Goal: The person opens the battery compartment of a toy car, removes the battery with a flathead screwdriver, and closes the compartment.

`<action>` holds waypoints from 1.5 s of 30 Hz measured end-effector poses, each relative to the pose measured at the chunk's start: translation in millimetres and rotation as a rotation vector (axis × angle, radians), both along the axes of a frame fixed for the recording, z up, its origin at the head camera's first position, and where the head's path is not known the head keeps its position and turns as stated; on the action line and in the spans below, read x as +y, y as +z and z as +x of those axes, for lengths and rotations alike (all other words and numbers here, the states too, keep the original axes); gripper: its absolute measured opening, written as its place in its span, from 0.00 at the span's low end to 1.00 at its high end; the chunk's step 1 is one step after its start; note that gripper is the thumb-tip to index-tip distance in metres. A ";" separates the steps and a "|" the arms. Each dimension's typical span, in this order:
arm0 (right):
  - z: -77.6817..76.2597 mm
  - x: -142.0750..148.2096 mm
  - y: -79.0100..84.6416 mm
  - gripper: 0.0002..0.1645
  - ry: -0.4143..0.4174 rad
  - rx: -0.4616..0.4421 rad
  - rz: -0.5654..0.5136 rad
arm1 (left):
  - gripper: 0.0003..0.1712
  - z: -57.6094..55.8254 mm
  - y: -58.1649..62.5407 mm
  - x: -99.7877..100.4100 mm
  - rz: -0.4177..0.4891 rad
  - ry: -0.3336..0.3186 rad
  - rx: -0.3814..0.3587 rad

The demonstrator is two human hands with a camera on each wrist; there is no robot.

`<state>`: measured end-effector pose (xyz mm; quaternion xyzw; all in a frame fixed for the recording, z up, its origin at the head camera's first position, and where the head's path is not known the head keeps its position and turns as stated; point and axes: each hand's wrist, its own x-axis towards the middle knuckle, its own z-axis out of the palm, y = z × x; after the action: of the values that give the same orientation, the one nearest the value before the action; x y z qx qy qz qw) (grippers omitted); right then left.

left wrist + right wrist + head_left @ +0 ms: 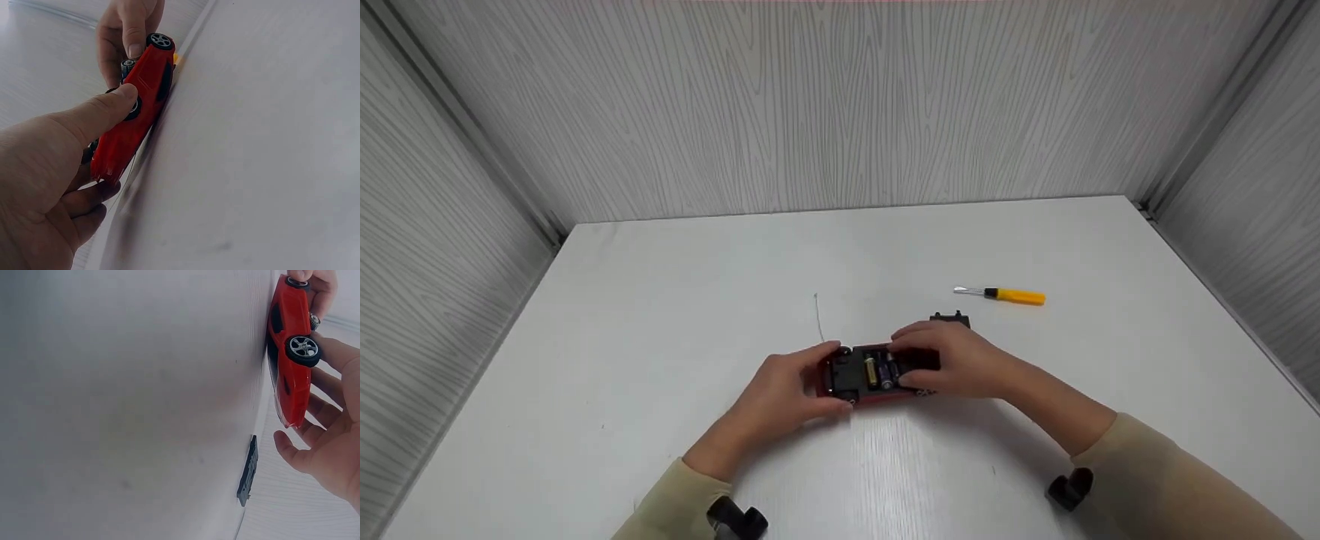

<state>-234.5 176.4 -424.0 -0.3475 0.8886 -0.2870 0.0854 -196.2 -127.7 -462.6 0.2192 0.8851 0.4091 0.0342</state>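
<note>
A red toy car (877, 399) lies upside down, its black underside and battery compartment facing up. My left hand (784, 390) grips one end, thumb on the near side at a wheel (135, 107) and fingers around the far side. In the compartment, a gold battery (871, 371) sits beside a dark blue battery (884, 371). My right hand (956, 361) arches over the car's other end, thumb and forefinger pinching a battery at the compartment. That battery's end (128, 65) stands out above the car body, under the thumb, in the left wrist view; the rest is hidden.
A black battery cover (952, 319) lies on the white table (660, 300) just behind my right hand. Farther back on the right is a yellow-handled screwdriver (1018, 297). A thin wire antenna (818, 319) extends from the car toward the back. Pale wood-grain panels (840, 105) enclose the table.
</note>
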 end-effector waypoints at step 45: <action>-1.0 1.0 -1.4 0.20 0.084 0.068 0.035 | 0.48 1.1 2.4 1.3 -0.034 0.008 0.002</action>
<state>-235.5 177.5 -425.4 -0.3924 0.8805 -0.2557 0.0731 -195.1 -126.4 -460.2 0.2152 0.8930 0.3937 0.0352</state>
